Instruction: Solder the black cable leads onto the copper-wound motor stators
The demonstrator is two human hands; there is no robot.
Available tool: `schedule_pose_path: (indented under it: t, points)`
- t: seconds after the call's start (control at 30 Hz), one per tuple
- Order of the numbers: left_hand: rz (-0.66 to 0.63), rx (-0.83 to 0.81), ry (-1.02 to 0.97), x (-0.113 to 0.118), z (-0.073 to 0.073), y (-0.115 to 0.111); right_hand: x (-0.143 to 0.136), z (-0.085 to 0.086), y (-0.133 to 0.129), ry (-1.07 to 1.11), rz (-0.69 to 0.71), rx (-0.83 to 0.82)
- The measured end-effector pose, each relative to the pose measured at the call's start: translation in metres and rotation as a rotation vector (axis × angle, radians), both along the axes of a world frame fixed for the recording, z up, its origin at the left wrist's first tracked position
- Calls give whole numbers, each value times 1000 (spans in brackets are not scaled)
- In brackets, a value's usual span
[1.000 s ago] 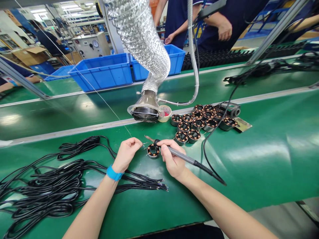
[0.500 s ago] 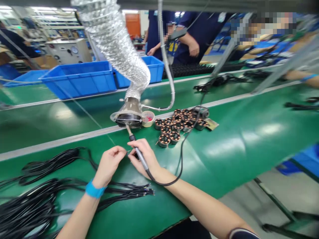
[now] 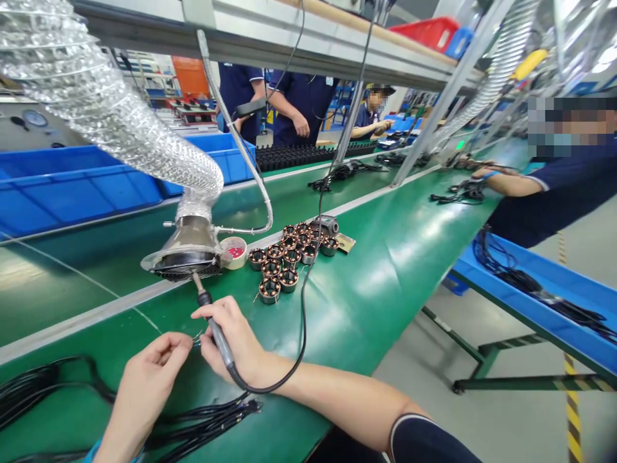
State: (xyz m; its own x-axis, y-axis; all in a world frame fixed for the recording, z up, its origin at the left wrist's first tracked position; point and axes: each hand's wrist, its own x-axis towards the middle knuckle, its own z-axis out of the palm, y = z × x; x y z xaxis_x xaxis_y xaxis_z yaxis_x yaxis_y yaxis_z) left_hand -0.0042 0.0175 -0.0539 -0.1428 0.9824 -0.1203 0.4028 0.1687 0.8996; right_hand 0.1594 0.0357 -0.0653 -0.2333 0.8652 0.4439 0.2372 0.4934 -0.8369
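Observation:
My right hand (image 3: pixel 241 344) is closed around a soldering iron (image 3: pixel 219 335), whose tip points up and away under the mouth of a fume extractor hood (image 3: pixel 186 241). The thumb and a finger of that hand also reach toward some thin wire ends (image 3: pixel 197 337). My left hand (image 3: pixel 149 379) pinches these wires from the other side, a short gap from the right fingertips. Below both hands, black cables (image 3: pixel 212 421) lie bundled with their stripped ends toward the right. Several copper-wound motor stators (image 3: pixel 270 289) stand grouped beyond my right hand.
A round tub with red contents (image 3: pixel 234 252) sits beside the hood. The iron's cord (image 3: pixel 303 308) loops over my right forearm. Blue bins (image 3: pixel 77 193) line the back. At right are a blue tray of cables (image 3: pixel 544 289) and a co-worker (image 3: pixel 573 173).
The view has swung to the right, so the bench and both hands appear further left and lower. The right hand still holds the soldering iron, and the left still pinches the wires.

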Motion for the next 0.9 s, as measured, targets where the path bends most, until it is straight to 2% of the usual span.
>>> schedule_pose_path:
  t: [0.13,0.27,0.43,0.57,0.73,0.9]
  points:
    - [-55,51,10,8,9,-3,1,-1,0,83,-7,25]
    - [-92,64,-15,7,11,-3,1,-3,4,125,20,72]
    - [-120,77,-29,5,10,-5,-3,-2,4,90,125,147]
    - [-163,80,-24,5,13,-5,-4,-3,5,43,126,218]
    - [-239,17,-21,-2,19,-6,-4,-6,7,14,119,268]
    - [-297,-88,-126,-7,19,-4,-2,-5,5,27,106,254]
